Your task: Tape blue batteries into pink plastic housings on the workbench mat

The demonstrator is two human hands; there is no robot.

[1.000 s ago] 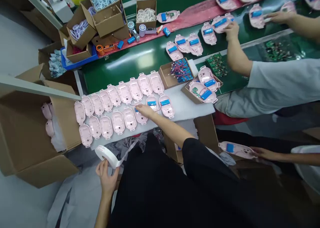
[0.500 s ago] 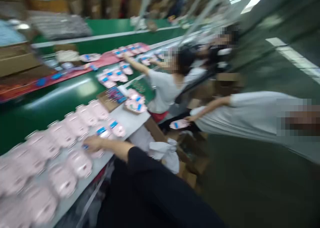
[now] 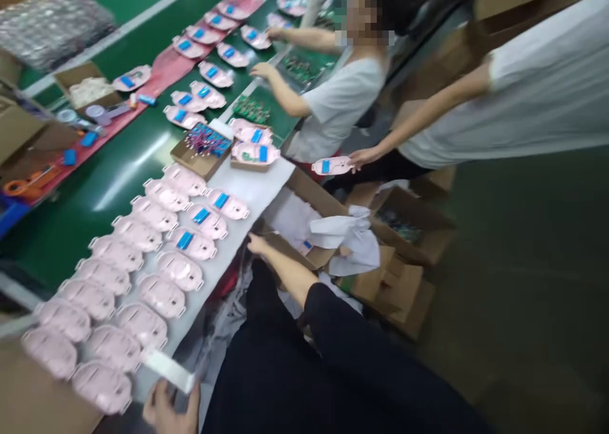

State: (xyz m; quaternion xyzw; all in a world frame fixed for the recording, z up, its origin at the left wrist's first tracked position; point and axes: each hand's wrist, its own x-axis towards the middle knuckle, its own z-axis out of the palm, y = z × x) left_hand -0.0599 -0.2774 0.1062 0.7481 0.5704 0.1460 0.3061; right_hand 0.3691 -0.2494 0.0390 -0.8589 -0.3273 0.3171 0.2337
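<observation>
My left hand [image 3: 166, 412] is clenched round the white tape roll [image 3: 169, 370], low at the near edge of the table [image 3: 264, 183], just beside the nearest pink shells [image 3: 143, 323]. My right hand [image 3: 257, 243] hangs off the table's edge, at the flap of the open cardboard box [image 3: 314, 196] beneath it. I cannot tell whether its grip is closed on anything, because the fingers are too small and blurred.

Three shells in the near row carry blue cells [image 3: 202, 216], and the shells below them lie bare. I judge it best to keep the roll level and clear of the rows, so its loose end does not drag a shell out of line. My right hand should come at the shells from the table's edge rather than across the cells. A co-worker's hand [image 3: 359, 158] holds a shell close to my right, so I keep my elbow tucked in.
</observation>
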